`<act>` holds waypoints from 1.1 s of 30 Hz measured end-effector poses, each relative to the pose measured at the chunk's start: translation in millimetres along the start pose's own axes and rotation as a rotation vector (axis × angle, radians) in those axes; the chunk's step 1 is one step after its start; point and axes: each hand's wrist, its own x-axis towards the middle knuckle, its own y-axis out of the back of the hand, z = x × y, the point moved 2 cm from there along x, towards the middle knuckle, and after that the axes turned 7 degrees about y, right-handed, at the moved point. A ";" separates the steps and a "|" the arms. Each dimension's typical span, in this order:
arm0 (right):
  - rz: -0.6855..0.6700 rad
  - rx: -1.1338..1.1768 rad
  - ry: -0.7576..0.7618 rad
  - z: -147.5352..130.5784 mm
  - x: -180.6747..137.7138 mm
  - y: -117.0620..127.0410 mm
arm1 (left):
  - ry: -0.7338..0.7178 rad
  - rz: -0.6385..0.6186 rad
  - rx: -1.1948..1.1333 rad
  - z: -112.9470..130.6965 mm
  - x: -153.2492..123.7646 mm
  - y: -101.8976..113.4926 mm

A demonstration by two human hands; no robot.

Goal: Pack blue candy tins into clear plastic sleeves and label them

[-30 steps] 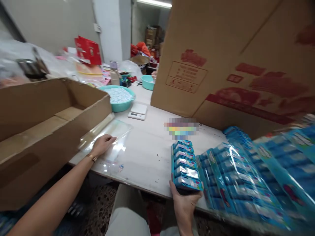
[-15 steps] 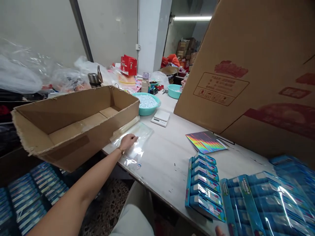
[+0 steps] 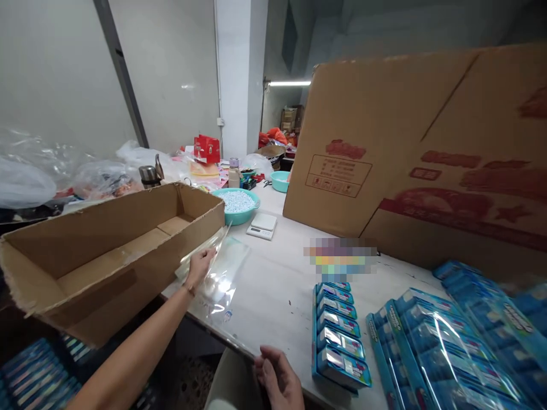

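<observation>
My left hand point(image 3: 200, 266) pinches the edge of a clear plastic bag point(image 3: 222, 272) and lifts it off the white table point(image 3: 277, 285), close to the open cardboard box point(image 3: 106, 250). My right hand point(image 3: 277, 378) hovers at the table's near edge with fingers loosely curled, holding nothing I can see. Just to its right lies a blue tray of small packets point(image 3: 337, 336), apart from the hand. Beside that tray lie wrapped blue packs point(image 3: 448, 347).
A large printed carton point(image 3: 419, 154) stands along the back right. Behind the box sit a teal bowl of white pieces point(image 3: 237, 205), a small white scale point(image 3: 261, 225), a smaller teal bowl point(image 3: 280, 180) and clutter. Blue packs point(image 3: 29, 373) lie below left.
My left hand went from lying flat on the plastic bag to pinching and raising its edge. My right hand let go of the blue tray, which now rests on the table.
</observation>
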 end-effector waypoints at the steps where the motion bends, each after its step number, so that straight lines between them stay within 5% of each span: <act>1: -0.045 0.059 -0.006 -10.4 10.0 -6.1 | -0.052 0.033 -0.012 13.6 -16.4 -2.4; 5: -0.186 0.216 0.087 -51.1 39.6 -26.7 | -0.332 0.003 0.019 47.6 -111.8 -33.7; 9: -0.176 0.168 0.096 -59.5 39.8 -23.3 | -0.393 -0.471 -0.093 38.8 -181.8 -67.0; 11: -0.113 0.197 0.052 -55.1 32.0 -7.8 | -0.365 -0.493 -0.115 34.7 -181.4 -66.5; 13: -0.105 0.243 0.023 -55.5 22.1 11.8 | -0.383 -0.351 -0.070 40.1 -161.0 -56.5; 16: -0.257 0.239 -0.014 -72.3 6.3 37.4 | -0.374 -0.345 0.064 60.5 -120.2 -44.0; 21: -0.476 0.288 -0.030 -104.2 -10.9 65.7 | -0.146 -1.113 0.010 83.8 -100.8 -58.2; 23: -0.466 0.300 -0.049 -99.5 -12.9 76.0 | -0.103 -1.259 -0.165 88.0 -109.2 -65.8; 27: -0.236 0.226 -0.074 -64.7 -14.9 94.2 | 0.024 -1.194 -0.316 95.3 -129.5 -71.0; 33: 0.204 -0.351 0.232 -56.7 -30.1 105.6 | -0.087 -0.840 -0.057 118.7 -158.5 -59.6</act>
